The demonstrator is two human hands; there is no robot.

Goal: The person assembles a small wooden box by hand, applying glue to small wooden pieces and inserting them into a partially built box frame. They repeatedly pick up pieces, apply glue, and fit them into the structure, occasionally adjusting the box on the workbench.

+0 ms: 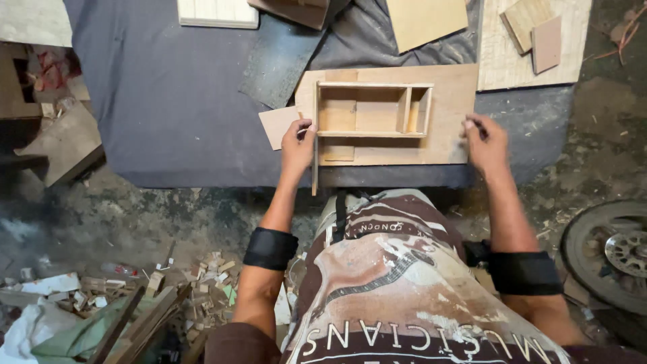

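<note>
- Open wooden frame (373,109), thin pale slats with two compartments, lies on a flat plywood board (453,101) over a dark grey mat (168,101).
- Left hand (297,145) fingers curled on a thin wood strip (315,162) at the frame's left edge.
- Right hand (485,143) pinches something small and dark at the board's right edge; what it is can't be made out.
</note>
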